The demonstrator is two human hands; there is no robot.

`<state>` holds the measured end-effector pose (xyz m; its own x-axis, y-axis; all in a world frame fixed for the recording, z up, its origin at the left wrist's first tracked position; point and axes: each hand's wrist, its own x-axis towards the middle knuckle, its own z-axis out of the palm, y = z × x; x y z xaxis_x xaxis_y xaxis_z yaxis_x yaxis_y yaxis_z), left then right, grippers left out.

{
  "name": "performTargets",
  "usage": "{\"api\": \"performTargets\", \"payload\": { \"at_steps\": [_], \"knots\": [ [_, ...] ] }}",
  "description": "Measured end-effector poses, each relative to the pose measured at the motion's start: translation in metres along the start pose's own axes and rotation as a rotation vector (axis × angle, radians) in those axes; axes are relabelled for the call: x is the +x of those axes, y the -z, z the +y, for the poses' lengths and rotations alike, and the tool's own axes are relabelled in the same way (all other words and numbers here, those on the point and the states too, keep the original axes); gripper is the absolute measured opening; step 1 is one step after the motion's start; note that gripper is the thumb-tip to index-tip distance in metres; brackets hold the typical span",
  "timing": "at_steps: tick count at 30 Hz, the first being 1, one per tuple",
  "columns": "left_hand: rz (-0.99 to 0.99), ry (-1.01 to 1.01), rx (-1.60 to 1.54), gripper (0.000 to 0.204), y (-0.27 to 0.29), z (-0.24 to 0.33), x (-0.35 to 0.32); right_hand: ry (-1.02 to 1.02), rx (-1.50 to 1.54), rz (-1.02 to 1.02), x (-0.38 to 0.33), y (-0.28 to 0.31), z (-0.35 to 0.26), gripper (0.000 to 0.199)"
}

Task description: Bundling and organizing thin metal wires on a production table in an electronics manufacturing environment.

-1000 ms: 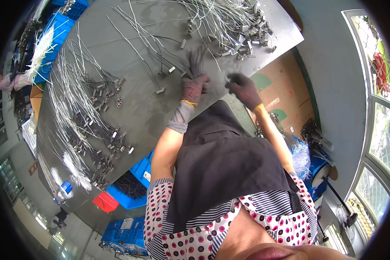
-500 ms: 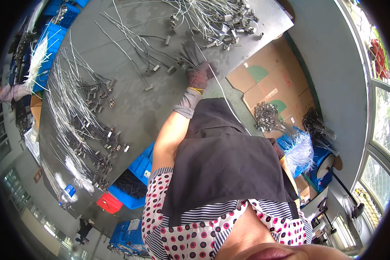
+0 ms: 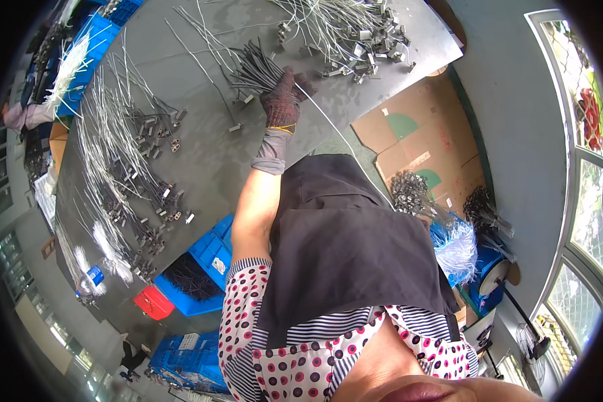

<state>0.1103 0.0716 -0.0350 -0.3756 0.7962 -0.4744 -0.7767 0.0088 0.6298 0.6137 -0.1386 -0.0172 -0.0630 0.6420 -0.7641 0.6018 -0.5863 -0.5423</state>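
My left hand (image 3: pixel 281 100) wears a dark knitted glove with a grey sleeve cuff and rests on the grey table (image 3: pixel 208 154). It is closed around the end of a bundle of dark thin wires (image 3: pixel 251 67) that fans out to the upper left. A single thin pale wire (image 3: pixel 335 130) runs from the hand down toward the right, past the table's edge. My right hand is not visible; my black apron (image 3: pixel 348 241) covers the lower middle of the view.
A heap of pale wires with metal fittings (image 3: pixel 345 27) lies at the table's far end, and rows of similar wires (image 3: pixel 120 174) lie along its left side. Blue crates (image 3: pixel 204 264) and a red crate (image 3: pixel 153 303) stand below the table. Cardboard (image 3: pixel 409 141) and wire bundles (image 3: pixel 412 191) cover the floor on the right.
My right hand, on the table beside the left a second ago, has dropped out of sight. My left hand has reached further onto the table and closed on the dark wire bundle.
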Motion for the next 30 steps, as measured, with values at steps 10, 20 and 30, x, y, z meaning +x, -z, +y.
{"api": "performTargets", "payload": {
  "at_steps": [10, 20, 30],
  "knots": [
    [-0.278, 0.027, 0.468, 0.038, 0.022, -0.033, -0.019, 0.330, 0.320, -0.180, 0.093, -0.069, -0.224, 0.023],
    [-0.076, 0.059, 0.136, 0.036, 0.023, 0.060, -0.017, 0.297, -0.197, -0.375, 0.136, -0.133, -0.273, 0.033],
    [0.029, -0.083, 0.441, 0.024, -0.006, 0.071, -0.023, 0.706, -0.028, -0.230, 0.158, -0.184, -0.447, 0.047]
  ]
}}
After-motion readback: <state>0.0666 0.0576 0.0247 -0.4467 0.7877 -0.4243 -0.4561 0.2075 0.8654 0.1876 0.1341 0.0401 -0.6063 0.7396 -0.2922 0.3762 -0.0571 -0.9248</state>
